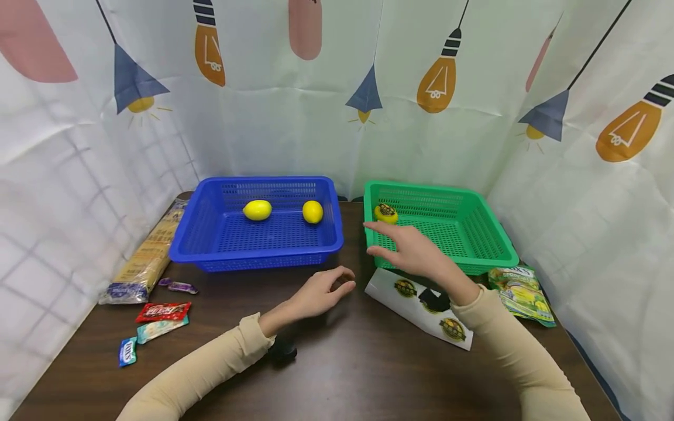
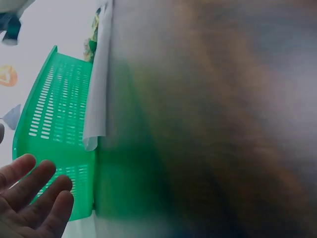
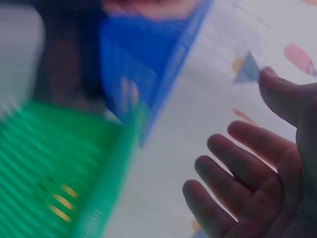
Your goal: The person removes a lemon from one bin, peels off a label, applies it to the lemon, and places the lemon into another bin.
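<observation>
My right hand (image 1: 413, 248) hovers over the front left of the green basket (image 1: 497, 240), fingers straight and apart from the thumb, holding nothing. Inside that basket, by its left wall, sits a yellow lemon (image 1: 386, 213) with a dark round sticker. My left hand (image 1: 322, 290) is above the table in front of the blue basket (image 1: 258, 257), its fingers loosely bent around nothing. Two plain lemons, one on the left (image 1: 257, 210) and one on the right (image 1: 313, 211), lie in the blue basket. Below my right hand is a white sticker sheet (image 1: 387, 292) with round dark-and-yellow labels.
A long clear pack of yellowish contents (image 1: 150, 248) lies at the left edge. Nearby are a purple-wrapped candy (image 1: 181, 287), a red packet (image 1: 163, 311), a pale blue packet (image 1: 160, 329) and a small blue packet (image 1: 127, 352). A green-yellow bag (image 1: 521, 292) rests at right.
</observation>
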`<action>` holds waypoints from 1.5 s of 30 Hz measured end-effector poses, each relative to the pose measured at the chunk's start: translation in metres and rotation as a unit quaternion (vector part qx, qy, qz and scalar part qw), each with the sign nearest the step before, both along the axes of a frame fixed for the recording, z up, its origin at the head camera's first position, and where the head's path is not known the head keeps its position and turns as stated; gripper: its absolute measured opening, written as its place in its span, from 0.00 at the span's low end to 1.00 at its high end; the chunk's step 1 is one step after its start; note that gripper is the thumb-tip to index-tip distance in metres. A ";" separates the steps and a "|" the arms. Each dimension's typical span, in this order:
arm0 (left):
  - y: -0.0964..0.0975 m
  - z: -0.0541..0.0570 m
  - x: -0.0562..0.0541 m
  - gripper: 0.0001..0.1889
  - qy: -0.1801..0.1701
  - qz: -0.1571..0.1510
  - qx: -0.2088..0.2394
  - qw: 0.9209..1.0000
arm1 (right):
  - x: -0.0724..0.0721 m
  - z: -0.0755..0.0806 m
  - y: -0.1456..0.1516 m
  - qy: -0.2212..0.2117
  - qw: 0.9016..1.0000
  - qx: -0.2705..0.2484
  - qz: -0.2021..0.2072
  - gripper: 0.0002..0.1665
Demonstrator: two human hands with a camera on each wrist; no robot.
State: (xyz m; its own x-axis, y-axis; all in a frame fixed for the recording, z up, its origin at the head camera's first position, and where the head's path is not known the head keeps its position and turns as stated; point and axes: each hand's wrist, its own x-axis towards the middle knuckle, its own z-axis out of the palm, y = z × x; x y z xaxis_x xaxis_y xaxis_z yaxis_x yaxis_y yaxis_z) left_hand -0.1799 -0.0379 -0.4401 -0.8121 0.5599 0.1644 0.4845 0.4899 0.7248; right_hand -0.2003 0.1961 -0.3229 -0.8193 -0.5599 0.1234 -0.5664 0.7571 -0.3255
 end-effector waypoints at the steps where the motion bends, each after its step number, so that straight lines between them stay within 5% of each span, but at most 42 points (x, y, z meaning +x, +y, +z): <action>1: -0.001 -0.001 0.002 0.19 0.000 -0.005 -0.001 1.000 | 0.008 -0.009 0.000 0.002 1.000 -0.003 0.001 0.34; 6: -0.008 -0.004 0.010 0.21 -0.005 -0.042 -0.009 0.999 | 0.038 -0.049 -0.002 0.005 1.000 -0.007 -0.005 0.33; 11: -0.016 0.005 0.008 0.17 -0.007 -0.074 -0.008 0.997 | 0.044 -0.070 -0.008 -0.004 1.000 -0.030 -0.008 0.30; 20: -0.024 0.027 -0.003 0.16 -0.009 -0.123 -0.021 0.992 | 0.032 -0.067 -0.013 0.020 0.994 -0.110 -0.013 0.25; 26: -0.031 0.064 -0.013 0.16 -0.048 -0.156 -0.023 0.986 | 0.020 -0.058 -0.023 -0.011 0.988 -0.154 -0.024 0.23; 32: -0.045 0.111 -0.038 0.18 -0.080 -0.160 -0.037 0.983 | 0.003 -0.048 -0.036 -0.059 0.974 -0.209 -0.066 0.21; 37: -0.063 0.140 -0.061 0.17 -0.094 -0.141 -0.025 0.985 | -0.011 -0.044 -0.049 -0.078 0.968 -0.220 -0.095 0.22; 40: -0.072 0.148 -0.078 0.17 -0.095 -0.116 -0.008 0.989 | -0.018 -0.044 -0.056 -0.090 0.966 -0.218 -0.102 0.24; 45: -0.088 0.143 -0.117 0.20 -0.079 -0.059 -0.025 0.995 | -0.028 -0.051 -0.069 -0.093 0.969 -0.183 -0.140 0.28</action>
State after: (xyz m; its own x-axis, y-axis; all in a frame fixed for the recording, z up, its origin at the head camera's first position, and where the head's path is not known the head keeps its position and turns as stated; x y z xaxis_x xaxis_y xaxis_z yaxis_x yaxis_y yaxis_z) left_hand -0.2973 -0.1263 -0.2971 -0.7535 0.6574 0.0099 0.4234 0.4738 0.7722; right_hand -0.2281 0.1275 -0.3740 -0.9599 -0.2595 0.1066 -0.2611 0.6874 -0.6777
